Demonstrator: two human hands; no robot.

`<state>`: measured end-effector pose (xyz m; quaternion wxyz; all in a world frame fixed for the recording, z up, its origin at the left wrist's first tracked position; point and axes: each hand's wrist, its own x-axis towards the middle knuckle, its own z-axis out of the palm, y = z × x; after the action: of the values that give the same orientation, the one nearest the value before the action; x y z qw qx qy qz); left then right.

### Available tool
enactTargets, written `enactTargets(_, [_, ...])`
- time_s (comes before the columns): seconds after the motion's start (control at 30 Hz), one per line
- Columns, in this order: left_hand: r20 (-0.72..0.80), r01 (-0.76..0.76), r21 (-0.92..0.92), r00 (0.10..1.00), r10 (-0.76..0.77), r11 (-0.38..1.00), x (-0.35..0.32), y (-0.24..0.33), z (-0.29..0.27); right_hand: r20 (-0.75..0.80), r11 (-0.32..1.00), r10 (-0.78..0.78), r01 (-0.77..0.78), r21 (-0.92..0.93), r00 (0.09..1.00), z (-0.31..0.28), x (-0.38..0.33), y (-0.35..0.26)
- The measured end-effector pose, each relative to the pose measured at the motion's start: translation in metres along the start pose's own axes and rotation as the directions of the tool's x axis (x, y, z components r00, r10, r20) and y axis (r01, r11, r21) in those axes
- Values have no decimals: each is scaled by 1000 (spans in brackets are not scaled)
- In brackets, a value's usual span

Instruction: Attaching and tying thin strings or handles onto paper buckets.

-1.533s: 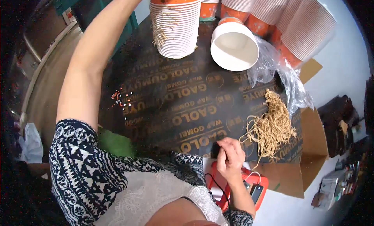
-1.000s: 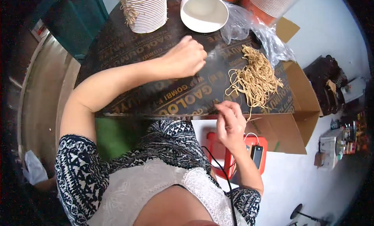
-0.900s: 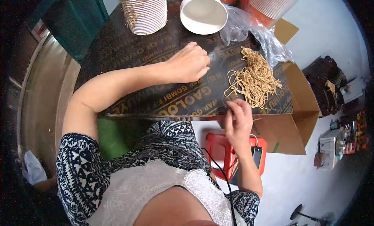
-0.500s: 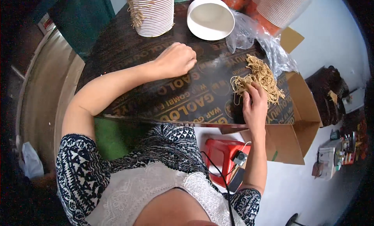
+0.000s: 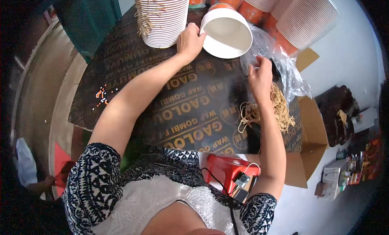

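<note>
My left hand point(image 5: 190, 42) is closed at the left rim of a white paper tub point(image 5: 227, 37), thumb on its edge and fingers behind it. The tub lies tilted, its mouth toward me. Just left stands a tall stack of nested white tubs point(image 5: 164, 20), with thin tan strands hanging on its side. My right hand point(image 5: 261, 75) is raised past a heap of tan, stringy loops point(image 5: 279, 109), beside a clear plastic bag point(image 5: 289, 79). Its fingers curl toward the thumb; whatever is between them is too small to make out. My right forearm covers part of the heap.
Several more stacks of white and orange tubs point(image 5: 300, 22) line the table's far right. Small coloured beads point(image 5: 103, 95) lie on the dark table point(image 5: 182, 109) at left. An open cardboard box point(image 5: 314, 121) stands off its right edge. A red stool point(image 5: 219, 166) is below the front edge.
My left hand has gone forward from the table middle to the tub's rim. My right hand has left the heap of loops and moved forward to the bag. The view has shifted.
</note>
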<state>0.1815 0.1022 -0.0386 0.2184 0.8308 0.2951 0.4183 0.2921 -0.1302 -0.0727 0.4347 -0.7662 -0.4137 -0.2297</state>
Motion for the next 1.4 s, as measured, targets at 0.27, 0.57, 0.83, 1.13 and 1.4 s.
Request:
enactTargets(0.27, [-115,7,-117,993,-21,993,-12,-15,-7,-61,998,21,-18,62,998,54,34,-3])
enactTargets(0.57, [-159,-60,-62,986,50,996,-9,-5,-22,-101,981,151,-137,134,983,59,40,-18])
enactTargets(0.83, [81,-201,-181,973,218,963,-30,1,-72,156,859,260,-302,413,953,21,9,-27])
enactTargets(1.13, [215,-333,-434,864,456,837,-67,-15,-116,215,852,317,-377,363,924,-27,-31,-56])
enactTargets(1.4, [290,-261,-512,844,451,818,-89,-22,-118,388,768,354,-502,399,851,-43,-59,-92])
